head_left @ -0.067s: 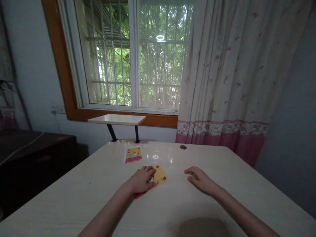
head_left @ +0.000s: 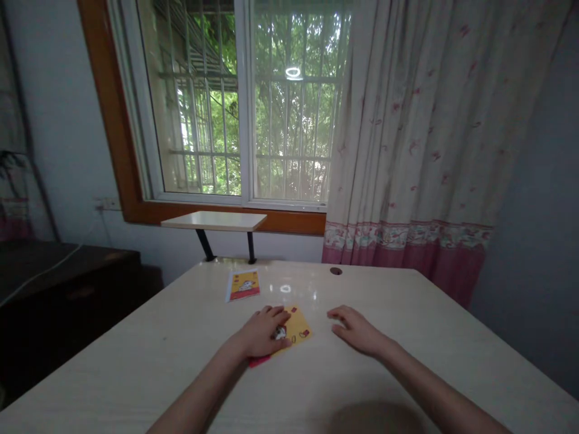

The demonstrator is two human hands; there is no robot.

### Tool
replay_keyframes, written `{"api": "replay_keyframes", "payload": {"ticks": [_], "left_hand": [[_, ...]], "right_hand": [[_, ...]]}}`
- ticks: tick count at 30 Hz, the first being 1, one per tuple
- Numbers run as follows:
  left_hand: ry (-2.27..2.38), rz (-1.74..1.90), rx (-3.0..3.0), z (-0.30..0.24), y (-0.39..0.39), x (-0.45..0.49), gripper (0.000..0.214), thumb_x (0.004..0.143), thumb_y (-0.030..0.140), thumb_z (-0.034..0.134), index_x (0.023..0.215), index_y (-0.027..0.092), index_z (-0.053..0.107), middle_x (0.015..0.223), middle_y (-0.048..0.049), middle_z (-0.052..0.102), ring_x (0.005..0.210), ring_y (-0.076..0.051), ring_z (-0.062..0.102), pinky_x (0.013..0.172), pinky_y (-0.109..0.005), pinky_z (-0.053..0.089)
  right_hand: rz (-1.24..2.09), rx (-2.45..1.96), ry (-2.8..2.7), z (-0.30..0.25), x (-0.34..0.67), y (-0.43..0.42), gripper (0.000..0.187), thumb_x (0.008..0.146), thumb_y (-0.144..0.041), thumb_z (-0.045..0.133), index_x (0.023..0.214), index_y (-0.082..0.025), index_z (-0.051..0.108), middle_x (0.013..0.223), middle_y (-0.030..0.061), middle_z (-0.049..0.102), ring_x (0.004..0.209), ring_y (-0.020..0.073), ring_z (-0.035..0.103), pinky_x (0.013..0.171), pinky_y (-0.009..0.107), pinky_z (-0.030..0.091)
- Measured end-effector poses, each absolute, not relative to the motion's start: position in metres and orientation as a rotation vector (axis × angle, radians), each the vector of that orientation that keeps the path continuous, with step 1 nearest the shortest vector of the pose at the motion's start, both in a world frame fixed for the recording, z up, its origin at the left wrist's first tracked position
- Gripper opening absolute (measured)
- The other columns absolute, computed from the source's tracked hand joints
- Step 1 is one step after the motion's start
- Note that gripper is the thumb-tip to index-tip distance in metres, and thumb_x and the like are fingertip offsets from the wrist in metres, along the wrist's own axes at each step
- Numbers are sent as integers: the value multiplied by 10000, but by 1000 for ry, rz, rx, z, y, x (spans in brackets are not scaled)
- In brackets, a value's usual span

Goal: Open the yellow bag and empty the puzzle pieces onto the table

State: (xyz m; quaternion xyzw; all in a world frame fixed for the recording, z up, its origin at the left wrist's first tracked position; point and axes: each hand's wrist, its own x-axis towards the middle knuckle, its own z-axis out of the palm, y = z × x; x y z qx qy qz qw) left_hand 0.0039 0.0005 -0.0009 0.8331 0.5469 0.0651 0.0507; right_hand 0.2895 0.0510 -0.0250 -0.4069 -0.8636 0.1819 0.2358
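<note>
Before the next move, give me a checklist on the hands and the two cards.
1. Left hand rests flat on the near yellow card, covering its left part: ok.
2. Left fingers pinching the card's edge: cannot tell, they lie on top.
3. Right hand holds nothing, palm down on the table, apart from the near card: ok.
4. Far yellow card lies flat and untouched, nearer the window: ok.
5. Stretch of table between the two cards free of other things: ok.
6. Near card is a single one, not a stack: cannot tell, a red edge shows under the wrist.
</note>
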Motion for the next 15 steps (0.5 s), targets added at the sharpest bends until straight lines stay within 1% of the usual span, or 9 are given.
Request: {"api": "replay_keyframes", "payload": {"ticks": [1,3,5,7,9,11,15], "left_hand": [[1747,211,2513,-1,1,5,726,720,609,541,1293,168,471,1294,-163,509,1155,-335,468,938,-447,399],[1983,214,2412,-2,1,8,801,645,675,572,1209,108,527,1154,-204,569,1060,-362,513,876,-459,429],[2162,178,2308,-2,0,8,782,630,719,541,1083,83,586,1054,-225,588,1009,-382,527,829,-476,439],[2245,140,2245,-1,0,8,755,650,725,504,1029,79,598,1043,-240,579,1019,-395,520,820,-498,430],[2291,123,2186,-2,0,6,756,636,708,531,1051,79,579,1074,-246,562,1055,-406,500,828,-521,417],[2309,128,2126,-4,1,3,751,608,684,578,1064,88,556,1110,-244,541,1084,-410,480,827,-527,414],[2258,193,2080,-11,6,-3,696,616,619,620,1055,92,505,1145,-239,504,1075,-398,491,796,-473,435]], "right_hand": [[492,-1142,-2391,-23,272,52,339,797,-253,521,1098,-129,614,1056,117,638,989,219,582,901,340,435],[458,-1210,-2407,-19,237,55,395,806,-315,530,1143,-118,596,1067,133,634,1007,237,577,907,354,423],[483,-1361,-2392,-15,203,58,446,823,-372,508,1165,-95,581,1103,172,618,1021,266,582,886,376,432],[538,-1523,-2384,-12,175,62,512,803,-447,524,1151,-75,586,1140,212,595,1058,311,572,874,401,438],[566,-1632,-2362,-11,155,64,623,742,-487,590,1184,-50,553,1170,239,575,1090,342,555,879,412,440],[541,-1690,-2308,-12,142,65,695,704,-499,624,1218,-43,520,1196,239,561,1128,363,526,892,431,438],[502,-1727,-2218,-15,127,63,681,722,-531,588,1193,-42,538,1174,231,578,1128,369,519,902,461,435]]}}
